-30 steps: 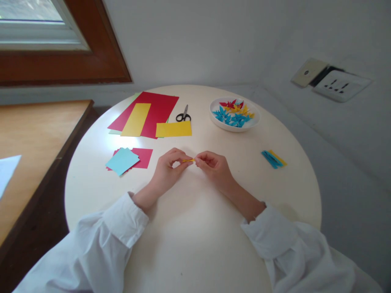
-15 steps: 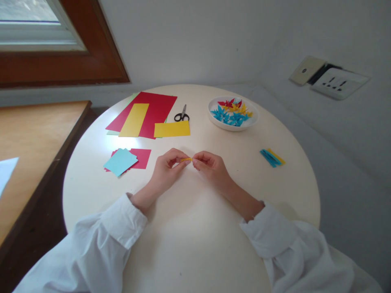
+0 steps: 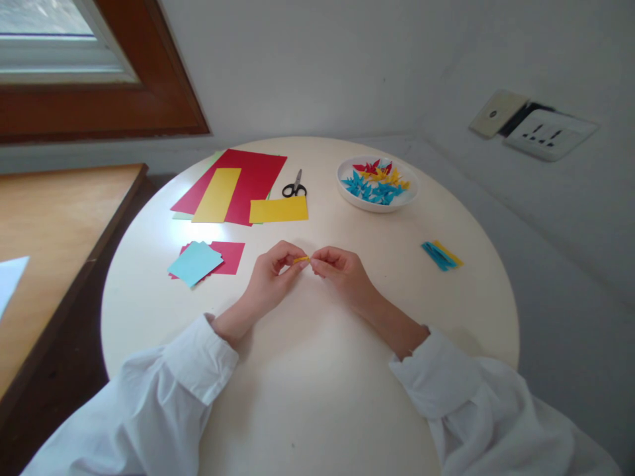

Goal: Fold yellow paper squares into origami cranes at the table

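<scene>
Grip closed at both hands: the left hand [image 3: 272,274] pinches one small folded yellow paper [image 3: 300,259] between thumb and fingers, while the right hand [image 3: 347,274] has its fingertips together at the paper's other end, over the middle of a round, pale worktop [image 3: 307,396]. Two white sleeves [image 3: 201,360] frame the scene.

Beyond the left hand, one large red sheet [image 3: 260,175] overlaps pale green paper [image 3: 182,215]. Two yellow rectangles accompany it, an upright one [image 3: 217,196] lying on the red and a crosswise one [image 3: 278,210] overlapping its edge, just beside one pair of black-handled scissors [image 3: 294,190]. Nearer, one pale blue square [image 3: 195,263] tops red paper [image 3: 233,258].

At right, one round white dish [image 3: 381,208] holds pointed folded pieces [image 3: 366,188] in red, yellow and blue, too crowded to count. Well apart from the right hand, narrow blue pieces [image 3: 437,256], their number unclear, lie against yellow ones [image 3: 449,253]. Two fittings [image 3: 550,135] are mounted on the wall.
</scene>
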